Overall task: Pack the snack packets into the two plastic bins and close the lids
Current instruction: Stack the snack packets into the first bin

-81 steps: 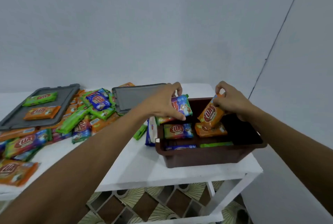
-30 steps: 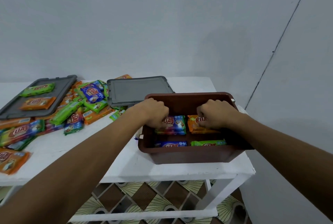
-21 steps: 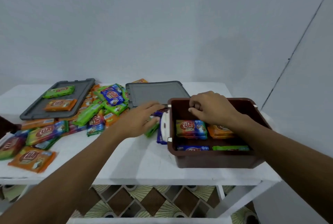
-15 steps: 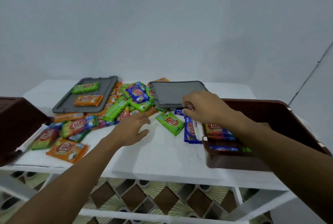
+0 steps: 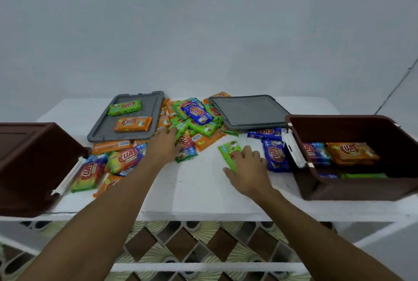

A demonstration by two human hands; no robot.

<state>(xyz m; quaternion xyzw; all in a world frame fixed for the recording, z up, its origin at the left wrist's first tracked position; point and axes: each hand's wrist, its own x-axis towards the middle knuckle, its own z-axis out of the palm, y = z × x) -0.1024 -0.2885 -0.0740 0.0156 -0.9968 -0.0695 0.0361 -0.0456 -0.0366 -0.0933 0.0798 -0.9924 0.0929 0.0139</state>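
A heap of green, orange and blue snack packets (image 5: 194, 120) lies in the middle of the white table (image 5: 199, 192). My left hand (image 5: 164, 145) rests flat and open on the heap's near edge. My right hand (image 5: 247, 167) lies open on a single green packet (image 5: 226, 149), fingers spread over it. The right brown bin (image 5: 352, 190) holds several packets, an orange one (image 5: 350, 152) on top. The left brown bin (image 5: 27, 167) shows only its side. Two grey lids (image 5: 101, 131) (image 5: 248, 111) lie at the back, the left one with two packets on it.
Two blue packets (image 5: 274, 156) lie against the right bin's white latch. More packets (image 5: 90, 172) are scattered beside the left bin. The table's front edge runs just below my forearms, with patterned floor tiles under it. A bare wall stands behind.
Both hands have left the right bin. The left hand moved onto the heap, the right hand dropped onto the green packet. My view swung left, bringing the left bin into sight.
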